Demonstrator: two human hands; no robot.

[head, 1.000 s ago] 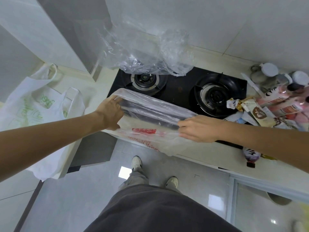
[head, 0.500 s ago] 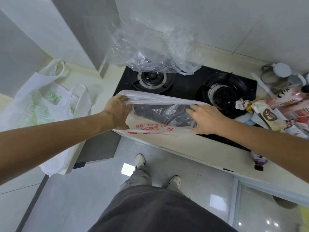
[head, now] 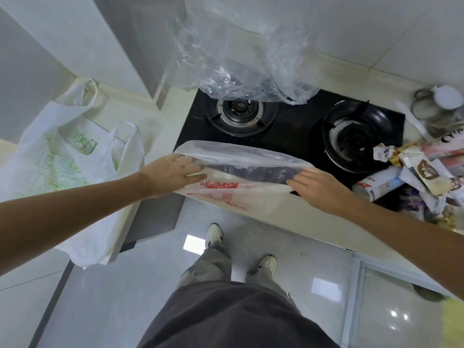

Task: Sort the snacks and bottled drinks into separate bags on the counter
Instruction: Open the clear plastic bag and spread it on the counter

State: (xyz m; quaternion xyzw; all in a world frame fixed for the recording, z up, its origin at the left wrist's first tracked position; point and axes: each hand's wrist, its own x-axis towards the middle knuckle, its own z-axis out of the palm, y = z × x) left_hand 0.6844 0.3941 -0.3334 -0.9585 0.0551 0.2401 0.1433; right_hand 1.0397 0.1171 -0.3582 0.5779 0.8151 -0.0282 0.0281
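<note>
A thin white plastic bag with red print [head: 226, 194] lies over the front edge of the black gas stove [head: 296, 126]. My left hand [head: 173, 174] holds the bag's left end, fingers inside its mouth. My right hand [head: 319, 189] grips the right end, so the mouth is stretched wide between both hands. A pile of snack packets [head: 424, 172] and pinkish bottled drinks [head: 447, 154] lies on the counter at the right. A second white bag with green print [head: 65, 162] rests on the counter at the left.
A crumpled clear plastic sheet [head: 241, 64] hangs over the back of the stove by the tiled wall. A jar with a white lid [head: 447, 96] stands at the far right. The cream counter edge [head: 288, 219] runs below the bag; my feet are on the grey floor.
The red-print bag's mouth has been pulled wider: my right hand slid to the right along the rim while my left hand kept its end. The view shifted slightly.
</note>
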